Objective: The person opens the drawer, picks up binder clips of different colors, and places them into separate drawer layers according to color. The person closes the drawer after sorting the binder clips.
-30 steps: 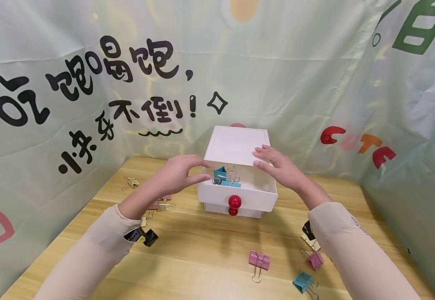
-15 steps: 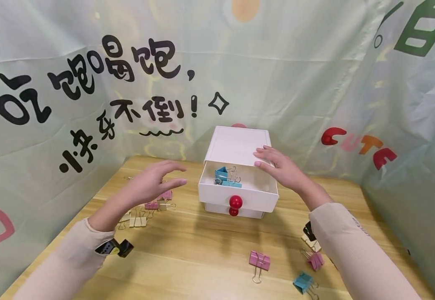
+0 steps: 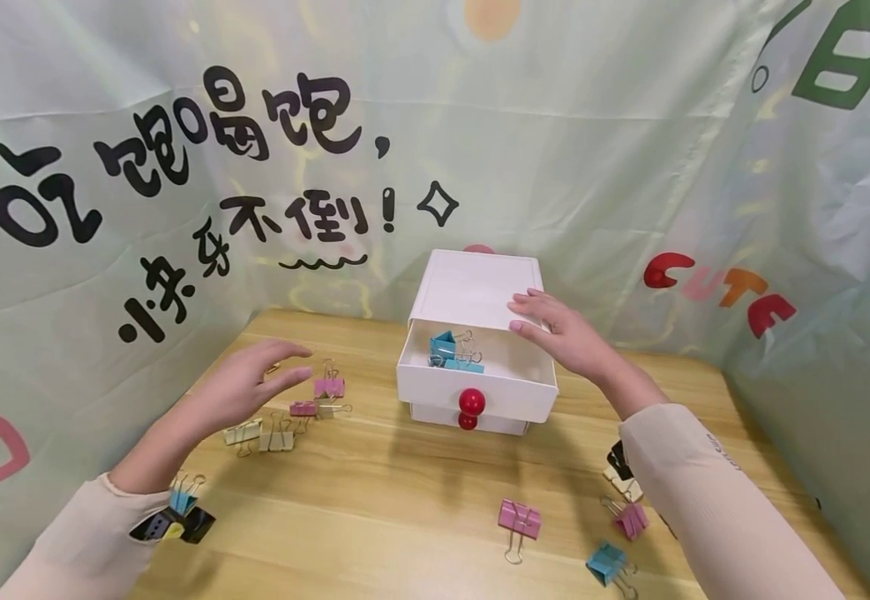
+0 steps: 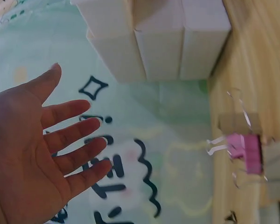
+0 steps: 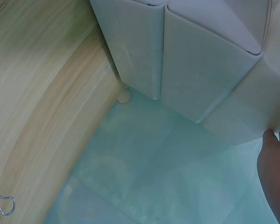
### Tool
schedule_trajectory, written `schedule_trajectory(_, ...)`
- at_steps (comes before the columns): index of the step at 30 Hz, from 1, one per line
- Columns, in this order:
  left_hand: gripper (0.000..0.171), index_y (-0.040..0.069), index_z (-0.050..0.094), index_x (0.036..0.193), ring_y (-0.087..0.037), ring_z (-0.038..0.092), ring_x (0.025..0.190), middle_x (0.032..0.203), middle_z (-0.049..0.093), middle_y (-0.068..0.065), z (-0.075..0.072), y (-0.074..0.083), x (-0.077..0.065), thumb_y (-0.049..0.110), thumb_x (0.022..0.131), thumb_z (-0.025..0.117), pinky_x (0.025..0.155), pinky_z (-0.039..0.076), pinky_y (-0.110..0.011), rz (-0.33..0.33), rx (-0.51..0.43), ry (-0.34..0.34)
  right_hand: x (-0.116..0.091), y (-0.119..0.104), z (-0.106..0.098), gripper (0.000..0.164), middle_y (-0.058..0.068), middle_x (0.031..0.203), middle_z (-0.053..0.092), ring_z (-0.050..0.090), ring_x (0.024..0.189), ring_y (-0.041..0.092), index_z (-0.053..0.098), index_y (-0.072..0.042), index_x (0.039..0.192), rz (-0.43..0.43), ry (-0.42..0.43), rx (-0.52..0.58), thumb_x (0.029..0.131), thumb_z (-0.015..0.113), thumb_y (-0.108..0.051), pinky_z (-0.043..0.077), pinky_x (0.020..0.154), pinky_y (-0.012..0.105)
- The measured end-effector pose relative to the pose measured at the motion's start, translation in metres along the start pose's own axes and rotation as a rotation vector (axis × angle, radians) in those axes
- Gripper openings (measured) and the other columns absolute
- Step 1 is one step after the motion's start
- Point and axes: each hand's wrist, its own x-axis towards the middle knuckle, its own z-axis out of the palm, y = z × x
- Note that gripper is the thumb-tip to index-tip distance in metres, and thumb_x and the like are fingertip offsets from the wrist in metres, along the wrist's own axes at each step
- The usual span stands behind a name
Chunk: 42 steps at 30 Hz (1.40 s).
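My left hand [image 3: 232, 385] hovers over the left side of the table, fingers spread and holding nothing. Near it lie a pink binder clip [image 3: 330, 388] and a cream binder clip [image 3: 277, 440]. In the left wrist view the palm [image 4: 30, 154] is bare, with a pink clip [image 4: 247, 151] off to the right. My right hand [image 3: 566, 337] rests on the right top edge of a small white drawer box [image 3: 480, 287], fingers extended. Its upper drawer [image 3: 431, 385], with a red knob [image 3: 472, 402], is pulled out. Blue binder clips [image 3: 442, 347] lie inside.
A pink clip [image 3: 519, 520] and a blue clip [image 3: 606, 564] lie at the front right. Another pink clip [image 3: 632, 522] is beside the right sleeve. A blue clip [image 3: 183, 502] shows by the left cuff. Printed cloth [image 3: 592, 167] hangs around the wooden table [image 3: 375, 517].
My left hand has moved from the drawer's left side leftward and toward me, uncovering clips on the table. The right hand stays on the box, and the drawer remains out.
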Motion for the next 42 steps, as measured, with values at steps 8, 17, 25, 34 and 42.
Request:
schedule_trajectory(8,0.051,0.004,0.059,0.13,-0.045,0.044,0.127,0.132,0.057,-0.021,0.004,-0.026,-0.025,0.043,0.098,0.058,0.103,0.034,-0.062,-0.052,0.021,0.013,0.001,-0.001,-0.001,0.062,0.004,0.157,0.032,0.015,0.148,0.025,0.048,-0.014,0.146,0.001,-0.001,-0.011,0.097,0.054,-0.052,0.013,0.115,0.059)
schedule_trajectory(17,0.059,0.002,0.056,0.132,-0.048,0.045,0.124,0.132,0.055,-0.025,0.011,-0.053,-0.055,0.046,0.094,0.062,0.098,0.037,-0.064,-0.119,0.08,-0.009,0.003,-0.003,0.001,0.061,0.005,0.156,0.034,0.016,0.148,0.025,0.05,-0.013,0.144,-0.024,0.006,-0.007,0.097,0.055,-0.051,0.013,0.116,0.058)
schedule_trajectory(25,0.06,-0.001,0.058,0.129,-0.049,0.052,0.116,0.125,0.06,-0.026,0.024,-0.076,-0.077,0.043,0.089,0.069,0.094,0.041,-0.063,-0.148,0.143,0.01,0.003,-0.002,0.0,0.061,0.004,0.156,0.035,0.016,0.148,0.025,0.05,-0.012,0.144,-0.019,0.011,-0.006,0.097,0.055,-0.051,0.013,0.116,0.058)
schedule_trajectory(34,0.063,-0.003,0.058,0.127,-0.05,0.054,0.111,0.122,0.059,-0.029,0.038,-0.095,-0.098,0.041,0.085,0.075,0.091,0.043,-0.063,-0.181,0.189,-0.006,0.001,0.0,0.001,0.061,0.003,0.156,0.035,0.016,0.147,0.024,0.05,-0.014,0.144,-0.013,0.013,-0.004,0.097,0.054,-0.052,0.013,0.115,0.059)
schedule_trajectory(42,0.069,-0.002,0.059,0.126,-0.05,0.058,0.1,0.115,0.059,-0.032,0.046,-0.108,-0.108,0.045,0.08,0.077,0.078,0.049,-0.062,-0.239,0.189,-0.101,0.0,0.0,0.001,0.062,0.003,0.156,0.035,0.016,0.148,0.024,0.049,-0.014,0.145,-0.007,0.012,-0.007,0.097,0.054,-0.053,0.013,0.115,0.059)
